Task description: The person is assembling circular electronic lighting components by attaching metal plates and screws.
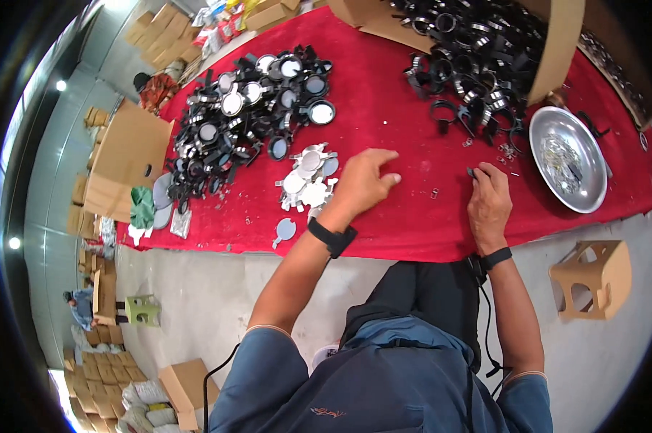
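The single head-worn fisheye camera is looking steeply down from above the person, facing a long red cloth-covered table (405,216). It is sitting fairly close, the left hand's fingers (380,167) near centre; the bent rim is probably distorting the far edges.

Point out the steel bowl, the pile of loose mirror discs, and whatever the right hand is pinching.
steel bowl (557,133): head view, on its bare upper inner wall.
pile of loose mirror discs (309,177): head view, on a disc mid-pile.
small dark part (472,172): head view, at the right hand (489,206) fingertips; too small to identify.
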Demonstrator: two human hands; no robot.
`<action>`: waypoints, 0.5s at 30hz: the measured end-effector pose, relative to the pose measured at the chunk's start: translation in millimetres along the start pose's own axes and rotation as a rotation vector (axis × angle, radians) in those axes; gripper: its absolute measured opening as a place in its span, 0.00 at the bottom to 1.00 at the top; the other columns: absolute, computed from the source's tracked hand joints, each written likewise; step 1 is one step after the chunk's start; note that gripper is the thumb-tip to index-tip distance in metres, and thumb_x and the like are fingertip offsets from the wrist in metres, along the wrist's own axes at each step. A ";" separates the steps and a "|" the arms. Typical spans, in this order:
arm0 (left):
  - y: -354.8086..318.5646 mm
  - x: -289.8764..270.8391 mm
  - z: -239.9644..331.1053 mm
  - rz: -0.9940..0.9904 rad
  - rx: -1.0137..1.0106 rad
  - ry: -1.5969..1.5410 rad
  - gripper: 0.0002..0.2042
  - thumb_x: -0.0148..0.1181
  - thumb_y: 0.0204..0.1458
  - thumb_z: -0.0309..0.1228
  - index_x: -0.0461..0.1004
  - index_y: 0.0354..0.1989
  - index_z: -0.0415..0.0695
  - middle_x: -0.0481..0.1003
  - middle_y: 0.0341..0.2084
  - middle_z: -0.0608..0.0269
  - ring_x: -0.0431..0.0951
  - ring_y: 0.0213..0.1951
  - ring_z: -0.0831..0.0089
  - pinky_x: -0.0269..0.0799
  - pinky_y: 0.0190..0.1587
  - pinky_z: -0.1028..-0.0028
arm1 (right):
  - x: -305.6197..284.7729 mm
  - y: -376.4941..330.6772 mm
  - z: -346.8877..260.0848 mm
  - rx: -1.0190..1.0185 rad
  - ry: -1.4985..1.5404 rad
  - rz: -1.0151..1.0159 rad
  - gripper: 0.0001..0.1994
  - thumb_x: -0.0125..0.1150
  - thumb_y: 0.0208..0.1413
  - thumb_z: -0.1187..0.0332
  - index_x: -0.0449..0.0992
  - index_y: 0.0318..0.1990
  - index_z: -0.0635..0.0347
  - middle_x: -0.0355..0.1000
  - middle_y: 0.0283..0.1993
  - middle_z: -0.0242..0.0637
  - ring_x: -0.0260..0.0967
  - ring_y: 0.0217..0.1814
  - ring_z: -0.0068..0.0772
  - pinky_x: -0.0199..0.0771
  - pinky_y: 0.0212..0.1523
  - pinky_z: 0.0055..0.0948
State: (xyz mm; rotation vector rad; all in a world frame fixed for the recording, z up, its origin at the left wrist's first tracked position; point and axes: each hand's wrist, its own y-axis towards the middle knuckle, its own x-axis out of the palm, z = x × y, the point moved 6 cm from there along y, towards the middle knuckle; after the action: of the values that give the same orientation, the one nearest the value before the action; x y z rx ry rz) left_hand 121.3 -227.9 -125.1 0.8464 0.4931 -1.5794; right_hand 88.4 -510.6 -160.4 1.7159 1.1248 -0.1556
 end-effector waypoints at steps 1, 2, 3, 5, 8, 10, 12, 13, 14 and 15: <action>2.4 18.2 5.4 -0.025 0.098 0.004 0.25 0.78 0.56 0.31 0.84 0.63 0.40 0.84 0.57 0.44 0.88 0.49 0.52 0.84 0.56 0.62 | -0.6 -2.0 3.9 0.020 -0.005 0.015 0.12 0.67 0.59 0.82 0.84 0.49 0.66 0.81 0.57 0.45 0.80 0.59 0.52 0.83 0.60 0.45; 5.8 30.9 8.8 -0.029 0.112 -0.001 0.25 0.78 0.56 0.31 0.84 0.63 0.40 0.84 0.57 0.44 0.88 0.49 0.52 0.84 0.56 0.62 | 0.2 -5.0 10.7 0.050 -0.019 -0.025 0.15 0.68 0.57 0.82 0.83 0.52 0.68 0.79 0.62 0.49 0.77 0.63 0.56 0.80 0.64 0.48; 9.3 40.3 13.5 -0.011 0.158 -0.025 0.25 0.77 0.55 0.30 0.83 0.63 0.38 0.84 0.55 0.42 0.87 0.51 0.47 0.83 0.58 0.58 | -2.0 -8.0 13.6 0.052 -0.029 -0.015 0.15 0.68 0.57 0.82 0.83 0.52 0.68 0.79 0.62 0.49 0.77 0.63 0.56 0.80 0.64 0.48; 19.4 45.7 28.7 0.010 0.210 -0.045 0.25 0.76 0.55 0.28 0.83 0.62 0.36 0.84 0.54 0.40 0.85 0.52 0.42 0.81 0.59 0.55 | -5.3 -9.7 11.6 0.096 -0.090 -0.005 0.18 0.68 0.57 0.82 0.81 0.56 0.70 0.75 0.67 0.53 0.73 0.68 0.60 0.76 0.69 0.51; 58.5 48.8 36.6 0.104 0.077 -0.069 0.26 0.75 0.56 0.28 0.81 0.65 0.36 0.84 0.46 0.40 0.85 0.49 0.43 0.81 0.56 0.52 | -3.3 -13.5 18.4 0.106 -0.091 -0.024 0.21 0.69 0.57 0.81 0.79 0.59 0.71 0.72 0.70 0.55 0.70 0.71 0.61 0.73 0.72 0.52; 89.1 57.5 49.8 0.104 0.119 -0.028 0.24 0.75 0.57 0.29 0.83 0.63 0.39 0.84 0.47 0.39 0.86 0.50 0.44 0.81 0.55 0.52 | -2.9 -14.2 23.8 0.116 -0.058 -0.052 0.21 0.68 0.58 0.81 0.79 0.60 0.70 0.73 0.70 0.55 0.71 0.71 0.61 0.73 0.72 0.52; 113.8 64.1 52.8 0.111 0.150 0.018 0.21 0.75 0.58 0.31 0.85 0.60 0.41 0.85 0.48 0.38 0.86 0.51 0.44 0.81 0.55 0.53 | -2.9 -12.5 22.3 0.130 -0.044 -0.045 0.21 0.68 0.58 0.81 0.79 0.60 0.70 0.73 0.70 0.54 0.71 0.70 0.61 0.73 0.72 0.52; 124.8 69.6 45.5 0.099 0.214 0.100 0.18 0.75 0.58 0.31 0.86 0.56 0.42 0.85 0.45 0.39 0.87 0.49 0.44 0.82 0.53 0.53 | -0.8 -9.3 19.1 0.134 -0.026 -0.042 0.21 0.68 0.58 0.81 0.79 0.60 0.70 0.73 0.70 0.54 0.71 0.70 0.61 0.73 0.72 0.53; 129.7 73.6 48.2 0.078 0.283 0.178 0.15 0.75 0.57 0.31 0.88 0.52 0.42 0.86 0.42 0.40 0.87 0.46 0.44 0.82 0.50 0.54 | 0.7 -7.4 18.1 0.136 -0.027 -0.044 0.21 0.68 0.58 0.81 0.79 0.60 0.70 0.73 0.70 0.54 0.71 0.70 0.61 0.73 0.72 0.53; 132.2 74.4 45.0 0.077 0.279 0.178 0.15 0.75 0.57 0.31 0.88 0.52 0.42 0.86 0.42 0.40 0.87 0.46 0.44 0.82 0.50 0.54 | 1.5 -4.8 14.5 0.108 -0.034 -0.022 0.21 0.68 0.58 0.81 0.79 0.60 0.70 0.73 0.70 0.54 0.71 0.70 0.61 0.73 0.72 0.53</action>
State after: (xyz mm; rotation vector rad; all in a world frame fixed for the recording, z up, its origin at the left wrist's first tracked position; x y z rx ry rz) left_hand 237.3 -335.2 -132.6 1.2116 0.3650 -1.5298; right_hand 91.4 -521.2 -171.2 1.7896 1.1279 -0.2627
